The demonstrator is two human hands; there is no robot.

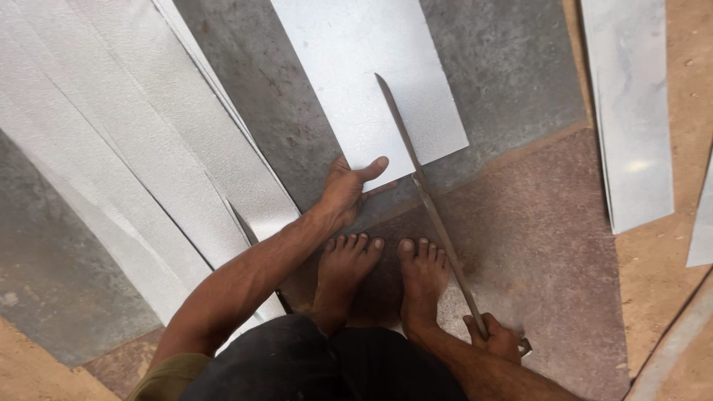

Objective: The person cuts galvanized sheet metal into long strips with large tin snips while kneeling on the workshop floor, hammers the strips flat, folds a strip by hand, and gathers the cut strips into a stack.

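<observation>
A pale grey, speckled rectangular metal sheet is seen lying flat on a darker, rust-stained metal plate on the floor. Long dark metal shears are laid diagonally across the sheet's lower right part, blade tip up on the sheet, handles down near the right hand. The left hand is placed on the sheet's lower edge; thumb stretched out on top of the sheet, the other fingers curled under or behind the edge and not seen clearly. The right hand is wrapped around the shears' lower handle, fingers pressed together in a closed grasp. Two bare feet are planted side by side between the hands, on a brownish rusty plate, toes just below the sheet's edge; the right foot is touched or nearly touched by the shears' shaft. A stack of long pale metal strips is fanned out to the left, overlapping, well apart from the shears. Another pale metal sheet is seen to the right on the sandy floor, with a further strip cut off at the right border. Dark shorts are visible at the bottom.
</observation>
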